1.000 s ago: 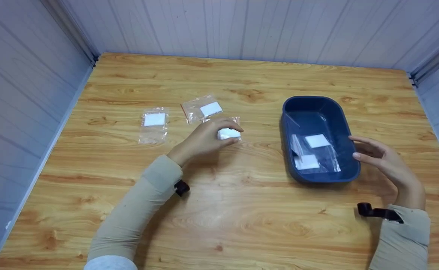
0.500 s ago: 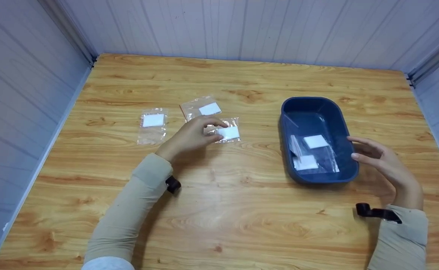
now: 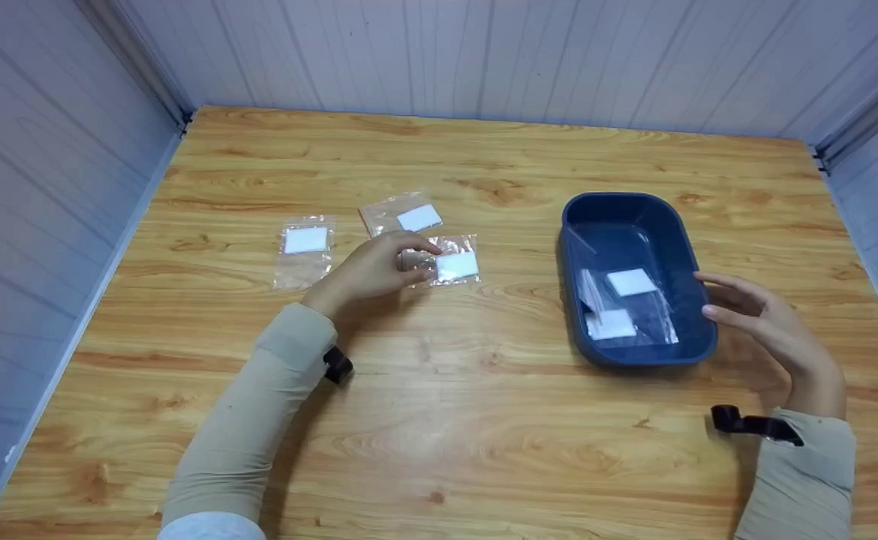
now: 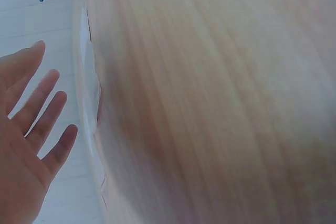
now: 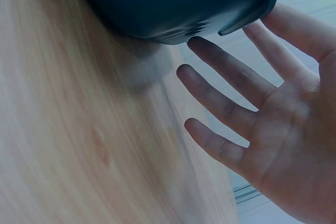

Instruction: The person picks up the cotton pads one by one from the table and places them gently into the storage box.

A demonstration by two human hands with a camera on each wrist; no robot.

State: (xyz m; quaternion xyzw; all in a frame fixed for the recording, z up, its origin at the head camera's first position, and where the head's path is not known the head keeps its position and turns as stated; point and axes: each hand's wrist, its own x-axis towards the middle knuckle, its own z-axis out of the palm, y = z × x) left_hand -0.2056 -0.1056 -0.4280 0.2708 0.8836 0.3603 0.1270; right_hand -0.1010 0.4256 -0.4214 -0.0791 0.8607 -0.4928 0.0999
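My left hand (image 3: 370, 271) is just over the left end of a clear zip bag (image 3: 457, 265) with a white card inside, which lies on the table. In the left wrist view its fingers (image 4: 47, 111) are spread, apart from the bags, and hold nothing. Behind the hand lies a second such bag (image 3: 419, 217) with a red edge, partly covered in the head view. On the right, my right hand (image 3: 784, 330) rests its fingertips at the side rim of a dark blue bin (image 3: 619, 199). Its fingers (image 5: 226, 103) are extended and spread in the right wrist view.
Another bag with a white card (image 3: 305, 241) lies at the left. Inside the bin are several clear bags with white cards (image 3: 632, 283). Pale panelled walls (image 3: 439, 56) enclose the wooden table (image 3: 424, 420) at the back and sides.
My left hand has let go of the nearest bag and drawn back to the left, uncovering its white card. The right hand and the bin stay in place.
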